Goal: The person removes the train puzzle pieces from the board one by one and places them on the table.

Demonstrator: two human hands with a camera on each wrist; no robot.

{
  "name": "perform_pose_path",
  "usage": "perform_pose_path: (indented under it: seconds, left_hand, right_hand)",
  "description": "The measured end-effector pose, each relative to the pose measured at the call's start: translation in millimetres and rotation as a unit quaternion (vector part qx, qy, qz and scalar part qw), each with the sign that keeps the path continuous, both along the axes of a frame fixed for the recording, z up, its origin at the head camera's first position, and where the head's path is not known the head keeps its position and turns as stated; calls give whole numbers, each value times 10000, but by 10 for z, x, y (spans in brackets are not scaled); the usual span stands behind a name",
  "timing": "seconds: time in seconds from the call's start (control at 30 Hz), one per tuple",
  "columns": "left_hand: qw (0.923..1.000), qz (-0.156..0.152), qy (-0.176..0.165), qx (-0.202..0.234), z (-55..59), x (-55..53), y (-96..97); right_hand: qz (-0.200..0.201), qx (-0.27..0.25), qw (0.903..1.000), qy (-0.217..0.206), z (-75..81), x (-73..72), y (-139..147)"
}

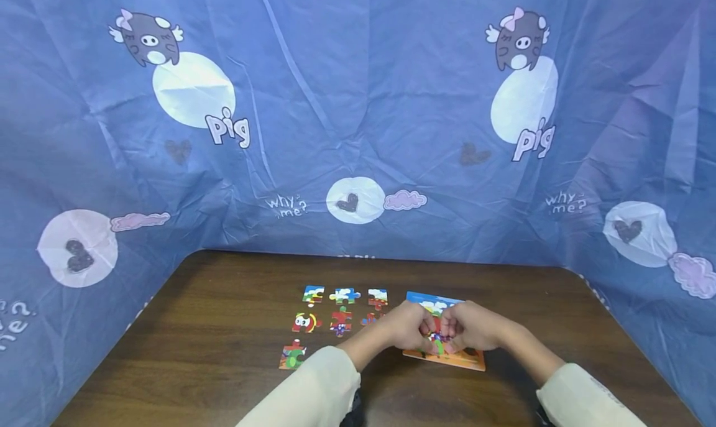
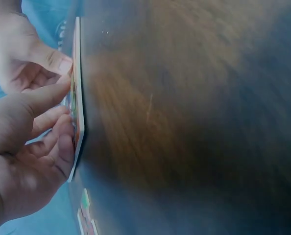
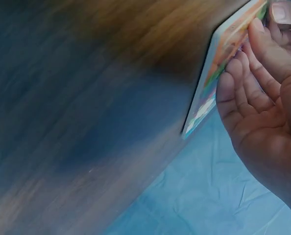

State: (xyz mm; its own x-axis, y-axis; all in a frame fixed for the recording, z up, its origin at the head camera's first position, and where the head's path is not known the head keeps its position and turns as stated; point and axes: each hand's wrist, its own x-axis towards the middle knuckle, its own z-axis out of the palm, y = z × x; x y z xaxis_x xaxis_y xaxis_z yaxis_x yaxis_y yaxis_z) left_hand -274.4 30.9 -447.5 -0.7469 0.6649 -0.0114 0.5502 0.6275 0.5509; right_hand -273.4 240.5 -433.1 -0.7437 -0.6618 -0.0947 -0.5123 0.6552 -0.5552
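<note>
Both hands meet over a colourful jigsaw puzzle board [image 1: 470,360] on the table, right of centre in the head view. My left hand [image 1: 411,327] comes from the left, its fingers curled down and its thumb at the lower middle of the picture. Opposite it, my right hand [image 1: 472,327] has its fingers bent and its thumb close to the left thumb. Between them they pinch a puzzle piece with green on it [image 1: 439,346], low at the board's surface, mostly covered by fingers. In the right wrist view the board's orange edge [image 3: 233,34] lies beside the right fingertips.
Loose puzzle pieces lie spaced in rows left of the board, among them one with an eye [image 1: 304,322], a blue and white one [image 1: 344,296] and a green one [image 1: 293,356]. The left forearm passes over part of them. Blue printed cloth [image 1: 358,135] surrounds the brown table [image 1: 224,327].
</note>
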Motion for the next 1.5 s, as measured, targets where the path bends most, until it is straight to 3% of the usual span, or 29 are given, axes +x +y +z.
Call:
perform_pose_path:
  seconds: [0.33,0.57,1.0,1.5]
  left_hand:
    - [9998,178,-30,35,-46,10,57]
    - [9992,307,-247,41,-35,12,73]
    - [9988,366,-326,32,-42,12,60]
    - [9985,364,-412,35,-70,8,70]
  right_hand:
    - [149,-183,9995,186,-41,75,33]
    - [199,-6,9974,696,-69,134,126]
    - [135,-457,9906,1281,-174,295,435]
    - [-287,-462,9940,946,-209,368,584]
